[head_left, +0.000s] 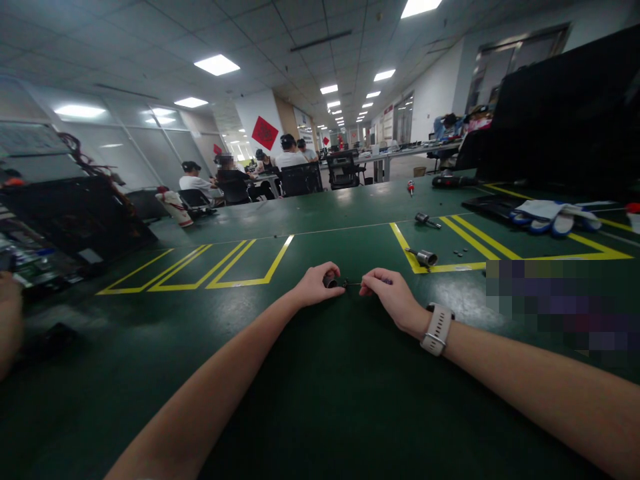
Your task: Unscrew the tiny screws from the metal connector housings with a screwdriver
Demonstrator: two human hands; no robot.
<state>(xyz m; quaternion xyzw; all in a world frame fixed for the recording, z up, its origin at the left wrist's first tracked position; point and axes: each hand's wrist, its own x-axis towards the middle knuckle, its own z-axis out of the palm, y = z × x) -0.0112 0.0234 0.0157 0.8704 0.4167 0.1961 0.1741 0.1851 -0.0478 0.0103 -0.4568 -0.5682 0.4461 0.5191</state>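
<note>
My left hand (pixel 314 285) is closed around a small dark metal cylinder (pixel 330 281) just above the green table (pixel 320 400). My right hand (pixel 390 293), with a pale watch on the wrist, pinches a thin screwdriver with a purple handle (pixel 386 281). Its slim shaft (pixel 353 284) points left into the cylinder. The two hands sit close together at the table's middle, a little beyond the yellow floor-style markings.
A second metal cylinder part (pixel 425 257) lies on a yellow line to the right; another (pixel 424 218) lies farther back. White and blue gloves (pixel 553 217) rest at right near a black monitor (pixel 565 113). A black box (pixel 75 220) stands left. Several people sit at far tables.
</note>
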